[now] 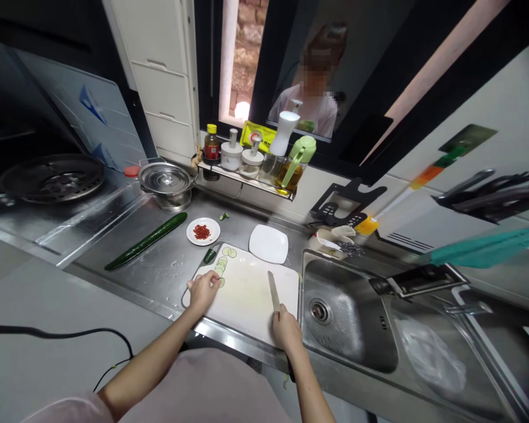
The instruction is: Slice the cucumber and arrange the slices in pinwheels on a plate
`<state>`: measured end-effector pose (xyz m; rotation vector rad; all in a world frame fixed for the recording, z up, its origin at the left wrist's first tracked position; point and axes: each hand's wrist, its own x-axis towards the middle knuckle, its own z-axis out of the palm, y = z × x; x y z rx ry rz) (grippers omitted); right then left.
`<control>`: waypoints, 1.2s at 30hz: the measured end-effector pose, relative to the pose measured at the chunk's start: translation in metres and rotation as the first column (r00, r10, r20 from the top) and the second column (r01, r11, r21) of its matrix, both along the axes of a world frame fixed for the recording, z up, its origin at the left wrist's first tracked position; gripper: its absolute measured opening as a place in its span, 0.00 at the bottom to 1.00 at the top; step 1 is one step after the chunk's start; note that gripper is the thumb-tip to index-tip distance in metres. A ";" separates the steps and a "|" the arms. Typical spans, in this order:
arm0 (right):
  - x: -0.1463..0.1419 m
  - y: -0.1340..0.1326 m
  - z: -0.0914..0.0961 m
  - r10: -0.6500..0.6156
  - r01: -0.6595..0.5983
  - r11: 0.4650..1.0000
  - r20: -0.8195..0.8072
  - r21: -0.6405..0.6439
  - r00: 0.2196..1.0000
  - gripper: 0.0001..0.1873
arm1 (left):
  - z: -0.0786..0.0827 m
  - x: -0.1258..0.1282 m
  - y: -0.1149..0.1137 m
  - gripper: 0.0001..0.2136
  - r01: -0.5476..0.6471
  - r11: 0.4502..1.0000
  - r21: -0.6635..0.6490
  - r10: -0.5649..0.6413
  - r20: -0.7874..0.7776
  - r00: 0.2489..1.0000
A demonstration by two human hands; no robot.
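My left hand rests curled on the left edge of the white cutting board, its fingers closed over cucumber slices that lie in a row there. A dark cucumber end piece sits at the board's far left corner. My right hand grips the handle of a knife, whose blade points away from me over the right part of the board.
A whole cucumber lies on the steel counter to the left. Beyond the board stand a small plate of chopped red chilli and a white square plate. The sink is at the right, a lidded pot and condiment rack behind.
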<state>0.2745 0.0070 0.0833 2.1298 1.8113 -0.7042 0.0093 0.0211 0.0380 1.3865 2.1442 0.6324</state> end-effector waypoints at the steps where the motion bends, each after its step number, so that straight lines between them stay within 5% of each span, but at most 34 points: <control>1: 0.000 0.000 0.000 0.003 -0.003 1.000 0.005 0.000 1.000 0.19 | -0.001 -0.002 0.001 0.07 -0.010 1.000 0.003 0.010 -0.009 1.000; 36: -0.003 0.003 0.002 0.024 -0.024 1.000 -0.004 0.006 1.000 0.17 | 0.000 -0.010 0.016 0.10 0.038 0.999 -0.030 -0.043 -0.191 0.981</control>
